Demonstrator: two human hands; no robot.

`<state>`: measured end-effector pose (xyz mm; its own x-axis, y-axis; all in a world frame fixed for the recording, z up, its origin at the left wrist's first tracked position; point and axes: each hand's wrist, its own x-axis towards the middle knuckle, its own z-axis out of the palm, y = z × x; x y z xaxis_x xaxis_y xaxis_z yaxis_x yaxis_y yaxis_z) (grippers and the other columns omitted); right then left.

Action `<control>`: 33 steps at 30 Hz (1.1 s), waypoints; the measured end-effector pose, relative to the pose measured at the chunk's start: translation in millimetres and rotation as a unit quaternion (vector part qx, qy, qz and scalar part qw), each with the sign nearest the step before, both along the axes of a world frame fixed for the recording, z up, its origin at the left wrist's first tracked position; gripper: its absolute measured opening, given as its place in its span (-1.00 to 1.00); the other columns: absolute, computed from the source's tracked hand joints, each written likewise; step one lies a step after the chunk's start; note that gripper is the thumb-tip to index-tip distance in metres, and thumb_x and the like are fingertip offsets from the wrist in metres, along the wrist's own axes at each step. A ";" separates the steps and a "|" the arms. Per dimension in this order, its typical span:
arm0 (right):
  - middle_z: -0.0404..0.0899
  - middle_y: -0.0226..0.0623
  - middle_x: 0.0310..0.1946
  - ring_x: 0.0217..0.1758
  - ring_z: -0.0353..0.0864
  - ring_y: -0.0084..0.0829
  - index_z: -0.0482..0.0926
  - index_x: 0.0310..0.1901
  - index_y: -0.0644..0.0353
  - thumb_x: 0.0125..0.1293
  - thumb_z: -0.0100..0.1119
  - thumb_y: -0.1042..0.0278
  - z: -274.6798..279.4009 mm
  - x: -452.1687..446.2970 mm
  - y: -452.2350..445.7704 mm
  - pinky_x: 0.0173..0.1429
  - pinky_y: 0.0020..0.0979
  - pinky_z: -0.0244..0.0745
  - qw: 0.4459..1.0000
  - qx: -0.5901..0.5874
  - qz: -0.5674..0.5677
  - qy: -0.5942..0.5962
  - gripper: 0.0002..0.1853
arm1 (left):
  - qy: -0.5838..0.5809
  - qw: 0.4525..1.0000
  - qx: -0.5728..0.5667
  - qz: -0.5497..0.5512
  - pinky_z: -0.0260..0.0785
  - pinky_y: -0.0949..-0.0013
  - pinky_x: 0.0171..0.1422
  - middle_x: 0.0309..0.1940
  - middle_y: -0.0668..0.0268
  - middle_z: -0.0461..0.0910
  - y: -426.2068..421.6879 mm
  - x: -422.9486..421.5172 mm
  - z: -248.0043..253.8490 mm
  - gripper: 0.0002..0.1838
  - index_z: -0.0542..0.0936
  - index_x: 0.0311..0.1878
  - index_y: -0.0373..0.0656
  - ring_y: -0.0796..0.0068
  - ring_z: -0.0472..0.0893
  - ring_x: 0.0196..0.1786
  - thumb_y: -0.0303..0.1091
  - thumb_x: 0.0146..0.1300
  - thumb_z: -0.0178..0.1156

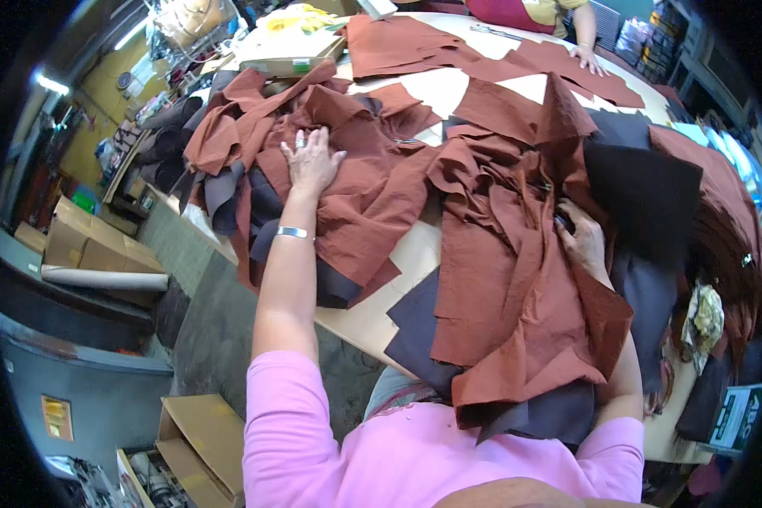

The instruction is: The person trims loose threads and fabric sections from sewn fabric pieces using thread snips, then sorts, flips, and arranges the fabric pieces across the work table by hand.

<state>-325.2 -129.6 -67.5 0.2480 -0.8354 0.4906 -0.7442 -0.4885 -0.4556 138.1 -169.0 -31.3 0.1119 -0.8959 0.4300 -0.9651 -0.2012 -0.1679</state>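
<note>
My left hand lies with fingers spread on a crumpled heap of rust-brown fabric; it wears a ring and a metal bracelet. Dark grey fabric shows under that heap. A second bundle of rust-brown fabric hangs over the near table edge against my body, with a dark grey layer beneath. At the right side of this bundle my right hand has its fingers curled in. A small dark thing shows at its fingers, but what it is cannot be made out.
A pale table carries the fabric. Flat brown pieces and scissors lie at the far side, where another person's hand rests on fabric. A black piece and stacked brown panels are right. Cardboard boxes stand lower left.
</note>
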 end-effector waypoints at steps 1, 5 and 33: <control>0.50 -0.06 -0.07 0.02 0.49 -0.18 0.50 -0.12 0.27 0.00 0.17 0.44 -1.1 0.6 0.4 0.09 -0.36 0.37 1.000 0.000 0.000 -0.002 -0.66 | 0.006 0.999 -0.028 -0.018 -0.19 -0.25 0.29 0.17 0.27 0.30 -1.6 4.4 -1.1 -0.36 0.25 0.22 -0.04 0.18 0.17 0.31 0.00 0.09 0.11; 0.50 -0.06 -0.08 -0.01 0.50 -0.18 0.51 -0.12 0.26 0.02 0.16 0.39 -1.0 1.2 1.5 0.07 -0.34 0.39 1.000 -0.019 -0.003 -0.002 -0.66 | 0.005 0.996 -0.074 -0.041 -0.12 -0.20 0.29 0.05 0.29 0.40 5.4 -2.0 19.1 -0.39 0.28 0.18 -0.03 0.29 0.31 0.20 -0.18 0.03 0.21; 0.57 -0.08 -0.25 -0.16 0.55 -0.12 0.58 -0.13 0.04 0.10 -0.04 0.34 85.2 9.3 11.3 -0.02 -0.19 0.44 0.933 0.213 0.050 0.284 -0.70 | 0.254 0.961 -0.072 -0.085 0.29 0.09 -0.02 -0.25 -0.07 0.52 34.3 24.4 49.5 -0.62 0.52 -0.16 -0.20 -0.04 0.50 -0.12 -0.09 0.26 -0.10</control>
<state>-315.9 -118.3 17.7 0.4551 -0.8830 -0.1152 -0.8849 -0.4340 -0.1693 162.5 -134.8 18.2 0.1981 -0.8554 0.4785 -0.9359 -0.0201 0.3516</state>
